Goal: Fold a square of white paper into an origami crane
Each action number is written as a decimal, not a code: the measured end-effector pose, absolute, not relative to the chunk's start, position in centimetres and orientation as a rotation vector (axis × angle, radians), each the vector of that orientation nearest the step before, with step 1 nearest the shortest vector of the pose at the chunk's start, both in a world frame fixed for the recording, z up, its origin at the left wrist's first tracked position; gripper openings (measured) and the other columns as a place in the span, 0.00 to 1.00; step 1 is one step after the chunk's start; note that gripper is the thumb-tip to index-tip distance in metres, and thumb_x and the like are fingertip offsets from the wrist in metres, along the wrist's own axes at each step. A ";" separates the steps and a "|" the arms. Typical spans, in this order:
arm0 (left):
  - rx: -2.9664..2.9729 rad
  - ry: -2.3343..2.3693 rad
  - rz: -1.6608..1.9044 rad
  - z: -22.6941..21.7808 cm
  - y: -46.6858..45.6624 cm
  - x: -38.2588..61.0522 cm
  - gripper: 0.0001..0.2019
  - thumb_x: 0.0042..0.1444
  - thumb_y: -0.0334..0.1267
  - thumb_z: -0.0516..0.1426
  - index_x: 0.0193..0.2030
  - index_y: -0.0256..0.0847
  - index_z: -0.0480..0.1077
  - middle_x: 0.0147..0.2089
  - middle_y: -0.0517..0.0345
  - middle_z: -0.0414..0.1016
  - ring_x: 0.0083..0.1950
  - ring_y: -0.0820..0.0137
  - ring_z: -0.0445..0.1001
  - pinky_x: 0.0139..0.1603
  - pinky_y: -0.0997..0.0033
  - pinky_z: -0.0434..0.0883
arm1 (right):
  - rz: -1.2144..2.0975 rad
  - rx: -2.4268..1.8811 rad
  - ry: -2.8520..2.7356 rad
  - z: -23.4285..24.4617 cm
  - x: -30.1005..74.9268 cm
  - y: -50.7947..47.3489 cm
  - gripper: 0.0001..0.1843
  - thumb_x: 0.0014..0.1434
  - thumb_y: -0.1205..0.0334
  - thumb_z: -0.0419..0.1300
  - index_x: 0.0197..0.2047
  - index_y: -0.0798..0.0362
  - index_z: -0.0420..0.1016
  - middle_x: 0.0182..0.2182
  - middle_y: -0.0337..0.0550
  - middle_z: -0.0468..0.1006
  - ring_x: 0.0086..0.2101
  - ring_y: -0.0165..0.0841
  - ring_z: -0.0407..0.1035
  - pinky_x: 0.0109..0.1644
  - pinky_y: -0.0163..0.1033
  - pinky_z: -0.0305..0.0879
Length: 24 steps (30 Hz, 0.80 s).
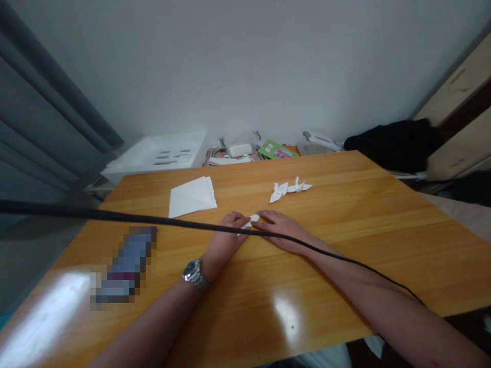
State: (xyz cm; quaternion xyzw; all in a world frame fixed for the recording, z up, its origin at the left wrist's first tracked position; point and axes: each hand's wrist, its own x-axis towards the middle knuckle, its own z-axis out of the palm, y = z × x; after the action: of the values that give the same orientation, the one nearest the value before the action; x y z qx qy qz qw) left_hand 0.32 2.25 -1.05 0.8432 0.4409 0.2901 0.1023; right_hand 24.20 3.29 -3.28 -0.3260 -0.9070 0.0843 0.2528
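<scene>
A small folded white paper (pixel 254 218) lies on the wooden table between my two hands. My left hand (pixel 231 228), with a metal watch (pixel 195 273) on its wrist, pinches the paper's left end. From the other side my right hand (pixel 282 227) rests on the table, its fingers stretched out and their tips touching the paper. A black cable (pixel 176 221) crosses in front of both hands and hides part of the paper. Beyond my right hand stand two folded paper cranes (pixel 279 191), close together.
Several white paper sheets (pixel 192 198) are stacked at the back left of the wooden table (pixel 330 204). A blurred-out phone-like object (pixel 128 266) lies at left. Behind the table are a white foam tray (pixel 169 151), a green booklet (pixel 274 150) and black cloth (pixel 395 143).
</scene>
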 end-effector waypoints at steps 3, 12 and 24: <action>2.481 1.310 0.880 -0.9 2.2 0.4 0.08 0.65 0.34 0.58 0.50 0.41 0.74 0.47 0.52 0.76 0.49 0.63 0.75 0.53 0.60 0.75 | 0.240 -0.913 -2.462 -3.2 24.2 3.2 0.20 0.69 0.58 0.57 0.63 0.44 0.71 0.63 0.54 0.70 0.59 0.45 0.67 0.62 0.55 0.67; 2.657 1.250 0.730 -0.7 2.0 -0.3 0.10 0.67 0.38 0.56 0.51 0.40 0.74 0.53 0.49 0.79 0.52 0.61 0.77 0.55 0.59 0.74 | 0.121 -0.996 -2.510 -3.1 24.1 3.1 0.22 0.70 0.59 0.55 0.66 0.44 0.69 0.62 0.54 0.70 0.59 0.46 0.67 0.61 0.55 0.67; 2.958 1.183 0.514 0.3 0.6 -0.5 0.19 0.68 0.39 0.53 0.63 0.35 0.67 0.62 0.41 0.73 0.61 0.55 0.72 0.63 0.51 0.67 | 0.163 -0.976 -2.550 -3.3 24.4 3.3 0.26 0.72 0.54 0.52 0.70 0.49 0.62 0.67 0.53 0.66 0.67 0.45 0.58 0.70 0.57 0.58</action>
State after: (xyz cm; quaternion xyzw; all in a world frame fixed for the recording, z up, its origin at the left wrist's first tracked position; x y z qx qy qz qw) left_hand -0.51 0.61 0.33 0.9158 0.3662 0.1591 -0.0427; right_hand 24.37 3.30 -3.27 -0.3496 -0.9130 0.0584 0.2019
